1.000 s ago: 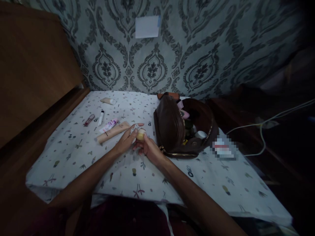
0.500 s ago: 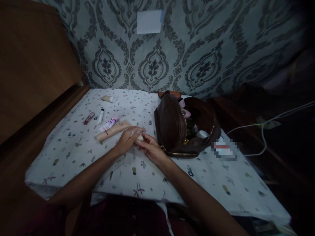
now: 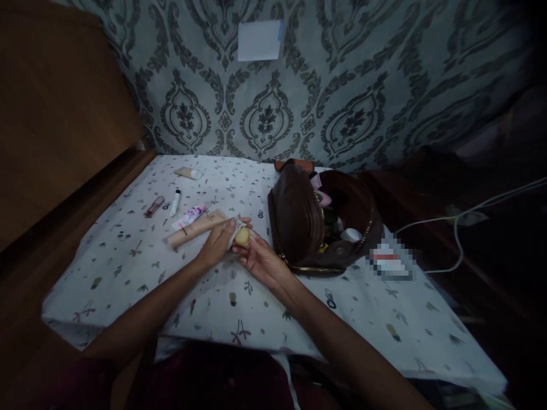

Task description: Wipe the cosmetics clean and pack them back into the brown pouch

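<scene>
Both my hands meet near the middle of the printed cloth. My left hand [image 3: 217, 244] is closed on a white wipe [image 3: 235, 232], whose thin folds show by the thumb. My right hand [image 3: 262, 259] grips a small round item with a yellow face [image 3: 242, 236], which touches the wipe. Just left of my left hand lie a long beige tube [image 3: 194, 229] and a white and purple tube [image 3: 191, 214]. To the right stands an open brown bag [image 3: 294, 213] with several cosmetics inside, among them a white round lid [image 3: 351, 234].
On the table [image 3: 162, 319], further left, lie a white tube with a black cap [image 3: 175, 203], a dark pink tube [image 3: 154, 206] and a small beige tube [image 3: 187, 172]. A blurred-out item [image 3: 390, 257] and white cables [image 3: 455, 228] are at the right.
The round item has turned so that its yellow face now shows. My left fingers have shifted slightly left, uncovering it and more of the white wipe.
</scene>
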Demonstrator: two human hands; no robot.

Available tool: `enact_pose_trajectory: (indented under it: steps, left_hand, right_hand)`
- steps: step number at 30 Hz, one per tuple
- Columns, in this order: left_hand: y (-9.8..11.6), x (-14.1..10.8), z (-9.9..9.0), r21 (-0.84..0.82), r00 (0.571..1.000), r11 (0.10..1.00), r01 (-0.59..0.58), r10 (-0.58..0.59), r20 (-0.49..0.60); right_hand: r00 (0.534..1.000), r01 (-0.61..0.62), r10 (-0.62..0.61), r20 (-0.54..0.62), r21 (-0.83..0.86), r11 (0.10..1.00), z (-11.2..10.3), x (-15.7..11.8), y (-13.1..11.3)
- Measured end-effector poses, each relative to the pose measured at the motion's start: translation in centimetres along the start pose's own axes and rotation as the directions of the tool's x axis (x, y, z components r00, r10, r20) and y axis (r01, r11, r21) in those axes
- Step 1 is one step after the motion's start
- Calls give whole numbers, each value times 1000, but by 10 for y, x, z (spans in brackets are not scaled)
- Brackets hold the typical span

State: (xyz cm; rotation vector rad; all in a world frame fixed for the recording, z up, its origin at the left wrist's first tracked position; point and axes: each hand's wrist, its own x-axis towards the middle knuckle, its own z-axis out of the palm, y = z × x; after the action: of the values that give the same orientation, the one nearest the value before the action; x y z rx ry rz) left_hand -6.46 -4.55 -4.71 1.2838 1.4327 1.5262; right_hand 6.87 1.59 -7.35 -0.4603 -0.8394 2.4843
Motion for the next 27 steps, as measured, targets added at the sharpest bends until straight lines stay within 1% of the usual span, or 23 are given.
enact_pose_trajectory:
  steps: [2,6,9,13,16,18,20,22,25,27]
  left_hand:
    - [-2,0,-1,39,1000,999,-18,17,14]
    - [-6,-1,-2,163,990,979,-124,112,80]
    - [-11,-2,-3,224,980,960,-166,136,145]
    - [-17,-2,-5,293,966,928,-230,182,184]
    - [-19,-3,-5,355,956,892,-281,231,179]
    - [-18,-4,-4,396,957,872,-289,247,154]
    - [-17,-5,-3,437,955,849,-298,269,127]
    - [-15,-5,-3,474,937,810,-345,325,125]
    - [-12,-5,-5,520,881,720,-460,442,167]
    - [-10,-4,-6,549,844,655,-519,495,207]
  right_hand:
    - [999,7,-7,-34,14,1000,-2,0,0]
    - [991,74,-73,-112,4,997,-7,3,0]
    - [983,125,-129,-134,-39,991,-9,5,-2]
    - [965,162,-170,-198,-56,985,-6,6,-4]
    - [942,196,-228,-246,-148,969,-5,7,-2]
    - [928,230,-283,-241,-224,947,-4,7,0]
    - [925,261,-316,-213,-250,933,-3,7,2]
    - [929,275,-319,-187,-225,935,-3,8,4]
    - [935,280,-305,-184,-146,949,-4,9,5]
    - [936,283,-294,-196,-84,956,-6,10,5]
